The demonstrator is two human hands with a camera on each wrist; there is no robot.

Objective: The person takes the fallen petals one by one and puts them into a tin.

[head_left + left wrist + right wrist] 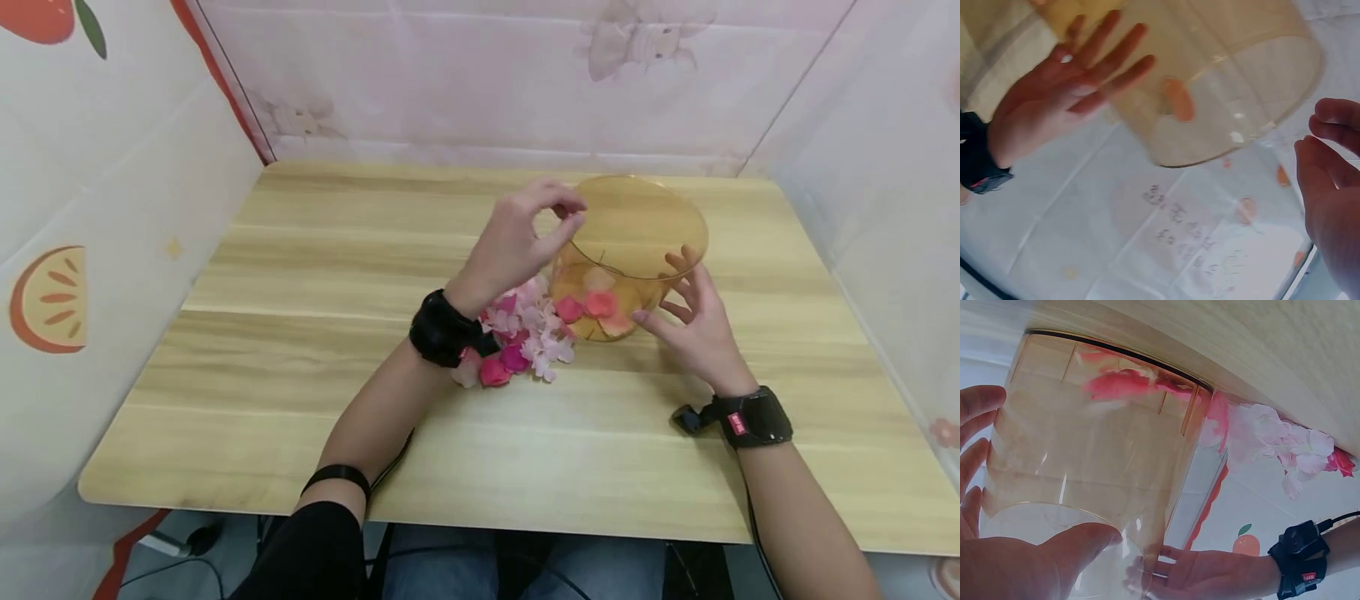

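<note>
Two hands flank a translucent amber plastic container (637,242) that stands on the wooden table (300,275) with several pink and red petals (592,304) inside it. The left hand (517,242) hovers at the container's left rim, thumb and forefinger curled toward each other, holding nothing visible. The right hand (693,321) is released, fingers spread beside the container's right wall. A heap of loose petals (521,337) lies just left of the container's base.
</note>
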